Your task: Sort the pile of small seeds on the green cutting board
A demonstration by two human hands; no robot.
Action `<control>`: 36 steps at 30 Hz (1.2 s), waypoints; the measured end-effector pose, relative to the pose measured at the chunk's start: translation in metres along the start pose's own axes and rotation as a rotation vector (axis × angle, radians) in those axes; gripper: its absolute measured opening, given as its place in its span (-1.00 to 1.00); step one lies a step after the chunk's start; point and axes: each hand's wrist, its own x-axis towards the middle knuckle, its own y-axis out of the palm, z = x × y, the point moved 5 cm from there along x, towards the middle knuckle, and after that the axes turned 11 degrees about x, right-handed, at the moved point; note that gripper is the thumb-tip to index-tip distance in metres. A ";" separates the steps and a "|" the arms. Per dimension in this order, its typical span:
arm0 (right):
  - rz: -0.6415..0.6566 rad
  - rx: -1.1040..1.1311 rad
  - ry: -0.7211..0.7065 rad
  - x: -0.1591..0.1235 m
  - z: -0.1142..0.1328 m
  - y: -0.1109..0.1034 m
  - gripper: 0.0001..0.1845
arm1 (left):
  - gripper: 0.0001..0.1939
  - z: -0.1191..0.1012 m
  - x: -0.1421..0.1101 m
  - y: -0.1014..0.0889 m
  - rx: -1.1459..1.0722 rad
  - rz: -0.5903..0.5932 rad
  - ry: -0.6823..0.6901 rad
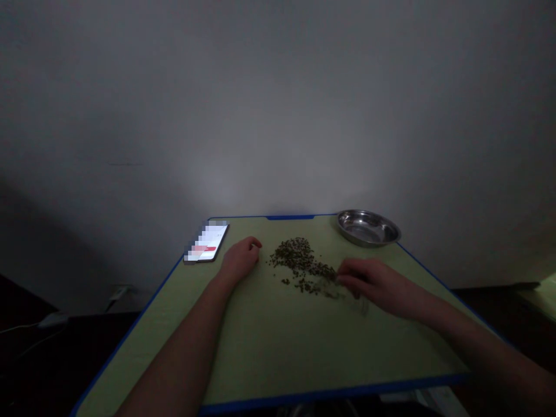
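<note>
A loose pile of small dark seed-like grains (295,255) lies on the pale green tabletop (278,347), with a thinner scatter along its near and right sides. My right hand (369,281) is at the right end of this scatter, thumb and fingers drawn together at the grains. Motion blurs its fingertips, so what they pinch does not show. To the left of the pile, my left hand (242,256) rests on the table with its fingers curled in, apart from the grains and holding nothing visible.
A shallow steel bowl (368,229) stands at the far right corner. At the far left lies a phone (212,243) with a lit screen. The table has a blue edge (339,396), and a grey wall (278,116) rises behind it. Cables hang at the lower left.
</note>
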 end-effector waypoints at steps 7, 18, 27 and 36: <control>-0.104 -0.035 0.118 -0.003 -0.069 -0.040 -0.62 | -0.67 -0.002 -0.002 -0.002 0.016 0.007 -0.001; -0.078 -0.038 0.231 -0.013 -0.102 -0.030 -0.61 | -0.67 -0.003 -0.003 -0.002 0.028 0.008 -0.001; -0.037 -0.053 0.255 -0.008 -0.088 -0.019 -0.63 | -0.66 -0.003 -0.002 -0.001 0.019 0.013 0.018; -0.035 -0.055 0.258 -0.013 -0.087 -0.016 -0.65 | -0.67 -0.004 -0.002 -0.002 0.021 0.009 0.017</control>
